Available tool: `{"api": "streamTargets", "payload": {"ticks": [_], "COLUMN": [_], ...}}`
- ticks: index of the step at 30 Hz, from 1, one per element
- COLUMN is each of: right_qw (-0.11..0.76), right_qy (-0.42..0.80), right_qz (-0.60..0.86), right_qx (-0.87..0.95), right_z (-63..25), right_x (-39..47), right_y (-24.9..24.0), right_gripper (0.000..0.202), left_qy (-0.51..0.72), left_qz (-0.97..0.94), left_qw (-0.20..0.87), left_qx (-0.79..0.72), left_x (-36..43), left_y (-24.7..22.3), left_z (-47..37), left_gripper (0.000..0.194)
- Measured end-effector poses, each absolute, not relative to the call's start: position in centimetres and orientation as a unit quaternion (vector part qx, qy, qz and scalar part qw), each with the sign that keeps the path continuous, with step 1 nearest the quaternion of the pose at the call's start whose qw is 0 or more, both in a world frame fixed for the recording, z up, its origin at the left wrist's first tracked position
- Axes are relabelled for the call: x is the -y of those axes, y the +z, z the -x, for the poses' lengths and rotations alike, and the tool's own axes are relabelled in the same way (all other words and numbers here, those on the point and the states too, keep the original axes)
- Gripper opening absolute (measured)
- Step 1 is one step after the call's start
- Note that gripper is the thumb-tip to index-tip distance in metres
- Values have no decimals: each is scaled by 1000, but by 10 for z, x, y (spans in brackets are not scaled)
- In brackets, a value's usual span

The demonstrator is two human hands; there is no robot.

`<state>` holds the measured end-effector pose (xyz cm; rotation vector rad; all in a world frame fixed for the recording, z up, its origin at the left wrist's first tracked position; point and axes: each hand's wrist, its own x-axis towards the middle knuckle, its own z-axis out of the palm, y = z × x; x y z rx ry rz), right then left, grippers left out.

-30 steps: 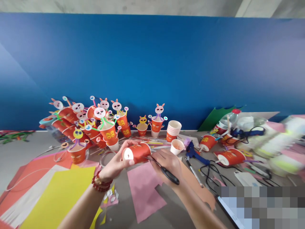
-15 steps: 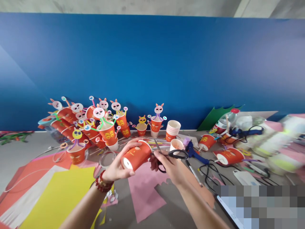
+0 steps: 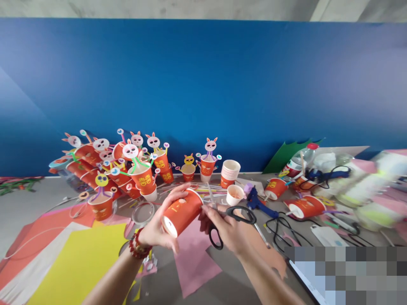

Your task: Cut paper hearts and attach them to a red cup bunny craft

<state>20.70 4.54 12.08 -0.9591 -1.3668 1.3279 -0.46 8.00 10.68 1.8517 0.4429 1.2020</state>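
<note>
A red paper cup (image 3: 183, 214) lies tilted in my left hand (image 3: 159, 226), its white base turned toward me and a small dark hole showing in it. The thumb and fingers of that hand wrap around the cup. My right hand (image 3: 224, 226) is closed on black-handled scissors (image 3: 241, 214), whose blades point up and away from me, near the cup's far rim. The right fingertips are close to the cup's rim; whether they touch it I cannot tell. Beneath both hands is a cut sheet of pink paper (image 3: 195, 271).
Red cups with rabbit faces (image 3: 141, 176) crowd the left back. Stacked paper cups (image 3: 230, 173) and a white cup (image 3: 235, 195) stand behind my hands. To the right are a blue glue gun (image 3: 260, 203), black cables and a phone (image 3: 307, 279). Yellow paper (image 3: 76, 258) lies left.
The cup has tipped slightly, showing its base more. The scissors have turned in my right hand, their handle loops shifting a little right and down. Both hands keep their hold.
</note>
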Motion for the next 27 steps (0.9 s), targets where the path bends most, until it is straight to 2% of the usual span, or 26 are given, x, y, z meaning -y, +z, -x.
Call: {"api": "streamTargets", "payload": {"ticks": [6,12,17,23,27], "right_qw": [499,467,442,417,400], "right_qy": [643,654,663,658,583], "right_qz": [371,350,340,349,377], "right_qx": [446,482,499,522,597], "right_z": [-199,-194,-192,-192,-196], "right_x": [-41,-40,-38,-37,-35], "right_y": [123,121,122,116,112], "right_gripper": [46,48,52,50,46], "left_qy": [496,559,586,557,549], "left_qz": [-760,-727,-685,-695,-650], "left_qw": [391,324,362,384,452], "left_qx": [-153,-233,-239,-244,-266], "left_x": [-75,-68,-66,-62,-62], "left_y": [105,110,113,118,103], "left_z": [1,-2,-3,-2,-1], "left_gripper": [116,74,72,71,56]}}
